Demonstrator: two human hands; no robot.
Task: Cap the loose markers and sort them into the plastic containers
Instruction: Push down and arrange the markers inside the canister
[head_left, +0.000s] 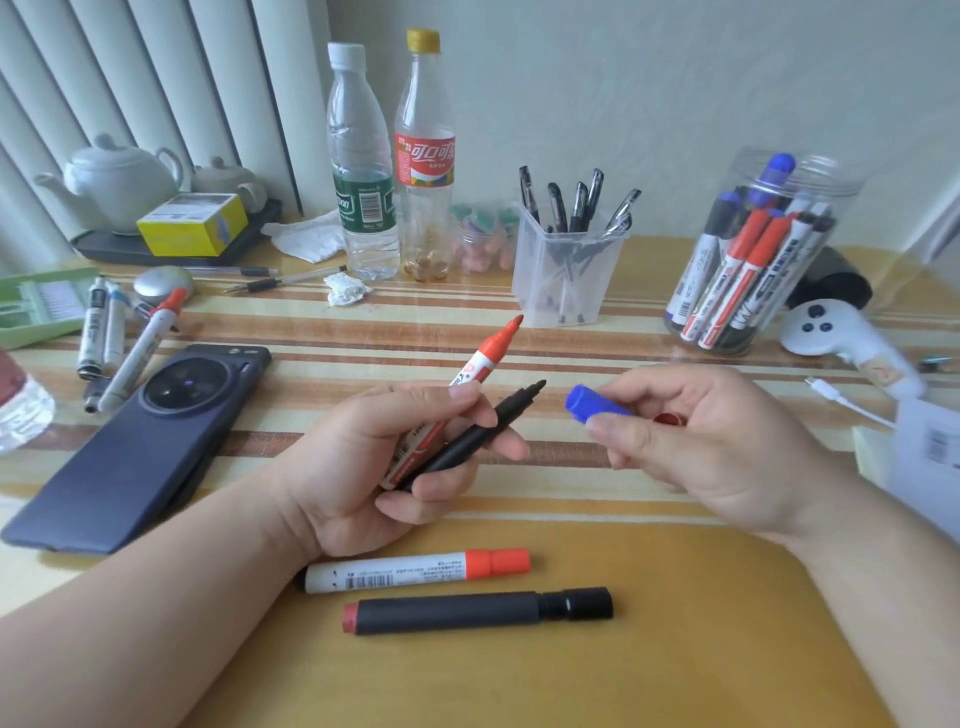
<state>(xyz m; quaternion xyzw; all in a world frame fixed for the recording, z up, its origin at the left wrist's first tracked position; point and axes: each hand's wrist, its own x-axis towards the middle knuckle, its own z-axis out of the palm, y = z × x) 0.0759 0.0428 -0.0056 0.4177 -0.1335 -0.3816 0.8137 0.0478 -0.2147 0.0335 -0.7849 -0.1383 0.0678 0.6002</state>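
Yellow covering, partly striped, lies over the bench (675, 649), which stands against a pale wall with vertical blinds on the left; the one head view shows all of it. Near the front edge lie two closed markers, a red-capped marker (415, 569) and just beside it a black-capped marker (483, 610); both are apart from the hands. The left hand (374, 457) has its fingers (467, 400) curled around two markers together, a red marker (488, 356) and a thinner black marker (493, 421); both tips are bare and point up and to the right. The right hand (717, 447) pinches a blue cap (592, 405) between thumb and fingers, near the black tip but not touching it; a small red piece (667, 418) sits deeper in this palm, perhaps another cap, I cannot tell. At the back right stands the round container (753, 291), full of markers; the square container (566, 280) beside it holds dark pens. More loose markers (130, 358) lie at the far left, near a phone (140, 447).

I judge that the capping step is in hand, and the task far from finished; the blue cap seems to match neither bare tip, so the next move calls for the right colour first, then cap and tip on one line, then a firm push; two markers in one grip may make this awkward.
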